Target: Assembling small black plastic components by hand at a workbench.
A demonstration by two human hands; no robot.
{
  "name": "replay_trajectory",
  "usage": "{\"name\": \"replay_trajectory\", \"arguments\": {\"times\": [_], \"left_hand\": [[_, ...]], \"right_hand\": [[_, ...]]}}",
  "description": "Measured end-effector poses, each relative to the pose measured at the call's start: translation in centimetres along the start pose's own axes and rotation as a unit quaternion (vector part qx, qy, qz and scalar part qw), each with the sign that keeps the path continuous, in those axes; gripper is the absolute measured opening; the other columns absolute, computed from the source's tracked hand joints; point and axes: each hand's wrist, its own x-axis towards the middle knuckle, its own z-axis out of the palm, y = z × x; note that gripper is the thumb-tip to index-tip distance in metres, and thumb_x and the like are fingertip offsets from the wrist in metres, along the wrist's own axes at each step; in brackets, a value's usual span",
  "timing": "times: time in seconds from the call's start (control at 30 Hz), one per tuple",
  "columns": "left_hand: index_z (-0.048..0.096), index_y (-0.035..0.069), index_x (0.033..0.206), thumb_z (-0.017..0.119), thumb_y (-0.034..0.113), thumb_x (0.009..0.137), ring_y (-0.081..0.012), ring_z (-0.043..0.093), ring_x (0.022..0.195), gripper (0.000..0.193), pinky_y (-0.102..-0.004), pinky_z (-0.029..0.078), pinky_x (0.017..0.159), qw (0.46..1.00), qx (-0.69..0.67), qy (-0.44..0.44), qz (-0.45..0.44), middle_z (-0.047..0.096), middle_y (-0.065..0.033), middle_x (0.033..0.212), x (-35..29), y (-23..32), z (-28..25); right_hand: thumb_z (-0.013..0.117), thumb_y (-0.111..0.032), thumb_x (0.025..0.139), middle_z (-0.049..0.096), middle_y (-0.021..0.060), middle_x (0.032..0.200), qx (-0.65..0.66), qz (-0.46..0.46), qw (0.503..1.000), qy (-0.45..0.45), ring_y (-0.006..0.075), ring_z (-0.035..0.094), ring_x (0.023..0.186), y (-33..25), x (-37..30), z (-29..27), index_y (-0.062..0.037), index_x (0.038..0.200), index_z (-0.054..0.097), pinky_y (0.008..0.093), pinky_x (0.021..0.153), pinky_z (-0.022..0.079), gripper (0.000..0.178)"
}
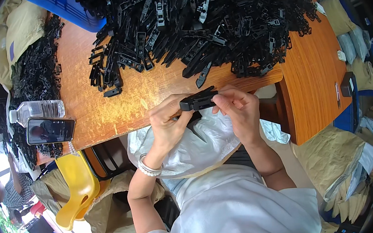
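Observation:
In front of me, at the near edge of the table, I hold a long, narrow black plastic part [198, 100] level. My left hand [167, 122] is closed around its left end, with a white bracelet on the wrist. Fingertips of my right hand [242, 113] pinch its right end. Whether it is one piece or several stacked together I cannot tell. Just beyond my hands spreads a big heap of similar black plastic parts [232, 30], slim and slotted. Below my hands, an open whitish plastic bag [190, 150] lies across my lap; its inside is mostly hidden.
The wooden table [84, 100] has a worn surface. A blue crate [64, 13] stands at the back left. Left lie a plastic bottle [40, 110], a phone [50, 130] and more black parts [36, 73]. A yellow chair [73, 187] and brown sacks [336, 155] flank me.

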Motion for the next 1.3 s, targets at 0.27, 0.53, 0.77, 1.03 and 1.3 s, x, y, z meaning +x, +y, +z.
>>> {"name": "replay_trajectory", "arguments": {"times": [0.27, 0.53, 0.77, 1.03, 1.3], "left_hand": [[0.064, -0.003, 0.079, 0.057, -0.008, 0.070, -0.0097, 0.057, 0.064, 0.013, -0.0197, 0.044, 0.056, 0.998, 0.010, -0.033, 0.046, 0.063, -0.0062, 0.075, -0.2, -0.2, -0.6], [0.059, -0.006, 0.082, 0.065, 0.005, 0.076, -0.0070, 0.053, 0.059, 0.014, -0.0197, 0.042, 0.052, 0.946, -0.195, -0.077, -0.248, 0.058, -0.0049, 0.075, -0.4, 1.9, -0.5], [0.060, -0.003, 0.077, 0.066, 0.008, 0.076, -0.0114, 0.046, 0.064, 0.013, -0.0247, 0.036, 0.056, 0.979, -0.156, -0.085, -0.099, 0.050, -0.0040, 0.069, -0.9, 1.5, -0.6], [0.061, -0.002, 0.082, 0.060, 0.014, 0.081, -0.0144, 0.052, 0.063, 0.017, -0.0267, 0.042, 0.056, 0.991, 0.048, -0.089, 0.086, 0.056, -0.0084, 0.073, 7.0, -1.4, -4.8], [0.062, -0.004, 0.084, 0.053, 0.010, 0.081, -0.0281, 0.062, 0.065, 0.016, -0.0371, 0.048, 0.062, 0.933, 0.269, 0.235, -0.050, 0.062, -0.0190, 0.072, 19.2, -7.3, -12.4]], "right_hand": [[0.061, -0.010, 0.082, 0.058, 0.0032, 0.070, -0.016, -0.017, 1.000, 0.006, 0.0080, 0.055, 0.057, -0.6, -0.1, -0.1, 0.0038, 0.078, 0.061, 0.0189, 0.054, 0.041, 0.014], [0.066, 0.003, 0.068, 0.054, 0.0045, 0.077, -0.225, -0.093, 0.965, -0.102, 0.0098, 0.052, 0.067, 0.0, -0.4, -0.7, 0.0053, 0.079, 0.059, 0.0207, 0.062, 0.042, 0.013], [0.063, 0.004, 0.071, 0.053, 0.0037, 0.089, -0.074, -0.042, 0.994, -0.070, 0.0089, 0.051, 0.074, -0.4, -0.8, 0.7, 0.0040, 0.094, 0.059, 0.0197, 0.066, 0.041, 0.023], [0.055, -0.003, 0.081, 0.056, 0.0070, 0.082, -0.004, 0.004, 1.000, -0.020, 0.0100, 0.052, 0.061, 1.5, -0.6, -0.4, 0.0060, 0.095, 0.058, 0.0200, 0.054, 0.039, 0.017], [0.056, -0.001, 0.080, 0.058, 0.0066, 0.077, -0.029, 0.033, 0.997, -0.057, 0.0095, 0.055, 0.061, 1.9, -1.9, -1.1, 0.0057, 0.095, 0.058, 0.0188, 0.051, 0.038, 0.016]]}}
